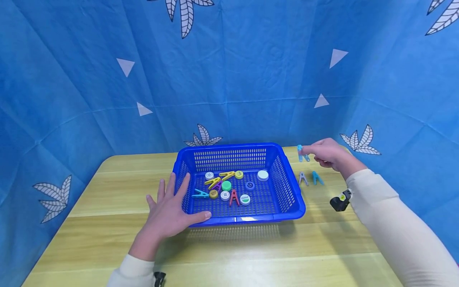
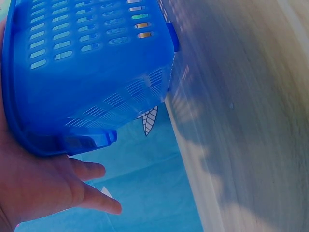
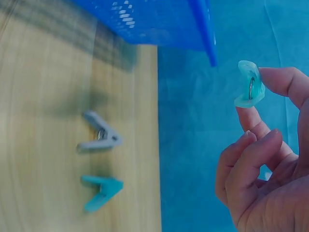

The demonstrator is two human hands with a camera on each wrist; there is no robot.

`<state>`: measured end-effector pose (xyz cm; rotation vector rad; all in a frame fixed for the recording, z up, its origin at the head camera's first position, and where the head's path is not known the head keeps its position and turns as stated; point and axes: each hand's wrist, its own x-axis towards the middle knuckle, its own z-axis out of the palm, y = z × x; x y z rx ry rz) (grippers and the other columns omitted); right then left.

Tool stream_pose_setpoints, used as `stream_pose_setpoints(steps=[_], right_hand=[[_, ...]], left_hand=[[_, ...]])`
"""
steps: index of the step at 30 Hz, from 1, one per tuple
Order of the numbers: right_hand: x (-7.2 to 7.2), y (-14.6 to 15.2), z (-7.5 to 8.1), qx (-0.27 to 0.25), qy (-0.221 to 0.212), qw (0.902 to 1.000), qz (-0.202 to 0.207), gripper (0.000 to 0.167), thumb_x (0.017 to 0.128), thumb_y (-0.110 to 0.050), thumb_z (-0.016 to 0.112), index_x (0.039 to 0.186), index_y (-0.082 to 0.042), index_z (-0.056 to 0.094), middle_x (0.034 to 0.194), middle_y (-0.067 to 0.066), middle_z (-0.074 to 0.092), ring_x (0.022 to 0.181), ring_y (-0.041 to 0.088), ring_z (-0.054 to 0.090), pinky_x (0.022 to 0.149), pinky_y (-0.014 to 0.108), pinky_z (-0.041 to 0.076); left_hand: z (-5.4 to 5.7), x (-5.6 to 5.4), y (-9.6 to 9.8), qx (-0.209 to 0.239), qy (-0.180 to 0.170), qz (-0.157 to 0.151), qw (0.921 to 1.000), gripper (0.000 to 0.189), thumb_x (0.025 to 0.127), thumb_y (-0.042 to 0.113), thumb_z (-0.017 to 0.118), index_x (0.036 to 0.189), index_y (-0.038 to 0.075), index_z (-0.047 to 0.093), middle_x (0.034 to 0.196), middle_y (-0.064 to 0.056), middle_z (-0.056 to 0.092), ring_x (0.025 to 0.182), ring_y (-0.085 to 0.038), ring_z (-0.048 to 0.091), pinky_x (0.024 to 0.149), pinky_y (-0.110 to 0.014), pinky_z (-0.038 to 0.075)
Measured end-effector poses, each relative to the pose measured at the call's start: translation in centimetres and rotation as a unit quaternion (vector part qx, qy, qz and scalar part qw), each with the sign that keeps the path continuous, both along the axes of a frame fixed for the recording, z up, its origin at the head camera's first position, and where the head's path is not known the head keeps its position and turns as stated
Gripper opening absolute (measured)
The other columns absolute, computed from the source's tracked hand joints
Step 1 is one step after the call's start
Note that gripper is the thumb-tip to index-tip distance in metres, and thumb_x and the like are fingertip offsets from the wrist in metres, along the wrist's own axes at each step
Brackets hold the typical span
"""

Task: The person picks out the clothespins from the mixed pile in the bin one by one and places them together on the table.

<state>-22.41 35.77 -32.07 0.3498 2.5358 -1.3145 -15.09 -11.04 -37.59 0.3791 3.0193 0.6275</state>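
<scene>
A blue plastic basket with slotted walls stands mid-table. My left hand rests on its left rim with straight, spread fingers, the thumb along the near edge. Off the basket's far right corner, my right hand pinches a light-blue clothespin between thumb and index finger, above the table's back edge. Below that hand, a grey clothespin and a teal clothespin lie on the table. Inside the basket are a red clothespin, yellow, purple and turquoise ones, and several bottle caps.
The light wood table extends on both sides of the basket and in front of it. A blue cloth printed with white leaves and triangles hangs behind and at the sides. A green cap and a white cap lie inside the basket.
</scene>
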Motion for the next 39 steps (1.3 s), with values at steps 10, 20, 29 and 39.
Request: stream_pose_setpoints(steps=[10, 20, 29, 39], right_hand=[[0.4, 2.3, -1.6, 0.008, -0.009, 0.9998, -0.016, 0.043, 0.086, -0.04, 0.076, 0.101, -0.002, 0.063, 0.056, -0.006, 0.04, 0.05, 0.011, 0.041, 0.048, 0.026, 0.04], [0.7, 4.5, -3.0, 0.001, -0.02, 0.9996, -0.022, 0.034, 0.086, -0.036, 0.076, 0.067, -0.016, 0.056, 0.053, -0.005, 0.039, 0.048, 0.011, 0.039, 0.047, 0.025, 0.039], [1.0, 6.2, -4.4, 0.022, -0.031, 0.9988, -0.03, 0.037, 0.084, -0.041, 0.076, 0.066, -0.018, 0.054, 0.052, -0.005, 0.039, 0.047, 0.011, 0.04, 0.047, 0.027, 0.04], [1.1, 7.6, -6.0, 0.034, -0.044, 0.9977, -0.039, 0.034, 0.086, -0.041, 0.075, 0.072, -0.012, 0.062, 0.049, -0.005, 0.039, 0.044, 0.011, 0.04, 0.046, 0.029, 0.038]], left_hand=[[0.2, 0.1, 0.2, 0.0, -0.001, 0.001, 1.0, 0.129, 0.065, 0.093, 0.055, 0.162, 0.021, 0.011, 0.164, -0.022, -0.002, 0.144, -0.053, -0.012, 0.096, -0.082, -0.01], [-0.1, 0.2, 0.2, 0.0, -0.004, 0.004, 1.0, 0.129, 0.065, 0.092, 0.057, 0.162, 0.022, 0.011, 0.165, -0.021, -0.004, 0.144, -0.052, -0.013, 0.096, -0.081, -0.012], [0.1, 0.2, 0.3, -0.002, -0.002, 0.004, 1.0, 0.129, 0.065, 0.093, 0.054, 0.162, 0.021, 0.011, 0.164, -0.022, -0.003, 0.144, -0.054, -0.011, 0.095, -0.082, -0.01], [0.0, 0.1, 0.3, -0.002, 0.001, 0.001, 1.0, 0.129, 0.065, 0.094, 0.053, 0.162, 0.02, 0.011, 0.164, -0.023, -0.002, 0.144, -0.054, -0.011, 0.094, -0.082, -0.012]])
